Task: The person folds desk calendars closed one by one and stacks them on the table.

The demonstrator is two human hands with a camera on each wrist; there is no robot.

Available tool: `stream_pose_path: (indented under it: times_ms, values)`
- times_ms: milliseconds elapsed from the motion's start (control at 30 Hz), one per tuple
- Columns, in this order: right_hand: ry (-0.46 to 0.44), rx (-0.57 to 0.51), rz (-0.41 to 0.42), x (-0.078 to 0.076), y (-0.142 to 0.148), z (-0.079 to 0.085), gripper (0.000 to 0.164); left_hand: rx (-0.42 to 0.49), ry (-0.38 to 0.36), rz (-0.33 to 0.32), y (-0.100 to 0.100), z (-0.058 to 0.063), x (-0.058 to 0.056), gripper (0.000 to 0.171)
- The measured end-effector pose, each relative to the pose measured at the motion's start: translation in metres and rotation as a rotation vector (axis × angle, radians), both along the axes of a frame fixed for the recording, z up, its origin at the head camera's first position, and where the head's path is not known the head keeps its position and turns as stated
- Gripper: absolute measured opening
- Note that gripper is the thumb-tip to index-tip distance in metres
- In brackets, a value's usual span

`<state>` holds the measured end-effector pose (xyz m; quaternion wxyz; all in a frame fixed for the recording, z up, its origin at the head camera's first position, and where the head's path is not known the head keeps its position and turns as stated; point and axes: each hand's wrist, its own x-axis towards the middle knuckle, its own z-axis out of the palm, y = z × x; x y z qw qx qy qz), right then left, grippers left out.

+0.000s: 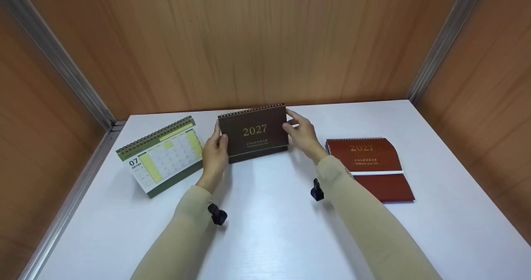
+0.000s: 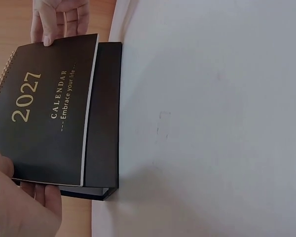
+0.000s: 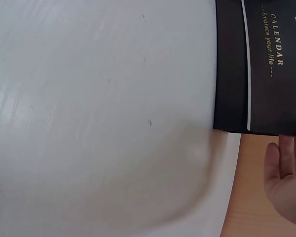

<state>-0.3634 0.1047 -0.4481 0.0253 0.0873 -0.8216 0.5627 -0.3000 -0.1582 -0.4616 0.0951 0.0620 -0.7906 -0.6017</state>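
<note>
A dark brown 2027 desk calendar (image 1: 257,132) with a spiral top edge stands propped up near the back of the table, between both hands. My left hand (image 1: 215,153) holds its left side, thumb on the front cover and fingers behind. At the right side, my right hand (image 1: 305,135) pinches the edge with its thumb near the cover. In the left wrist view, the calendar's cover (image 2: 49,108) lies over a wider dark base (image 2: 106,113), which shows below the pages. The right wrist view catches the cover's lower corner (image 3: 271,98) beside the right fingers.
To the left, a green desk calendar (image 1: 170,155) stands tilted, open at a page marked 07. A reddish-brown 2027 calendar (image 1: 373,155) lies at the right, partly behind the right sleeve (image 1: 356,205). Wooden panels (image 1: 257,43) close off the white table (image 1: 265,230) at back and sides.
</note>
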Motion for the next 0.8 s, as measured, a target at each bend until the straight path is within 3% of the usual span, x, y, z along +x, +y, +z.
stream_pose_path:
  times_ms: [333, 600, 800]
  values:
    - [0.042, 0.064, -0.048, 0.011, 0.005, 0.001, 0.055, -0.052, 0.010, 0.012, 0.002, -0.003, 0.002, 0.057]
    - [0.042, 0.110, -0.061, 0.027, 0.015, 0.011, 0.055, -0.048, 0.027, 0.017, 0.007, 0.004, 0.007, 0.055]
    - [0.055, 0.088, -0.062, 0.040, 0.028, 0.018, 0.054, -0.041, 0.019, -0.019, 0.014, 0.012, 0.014, 0.055]
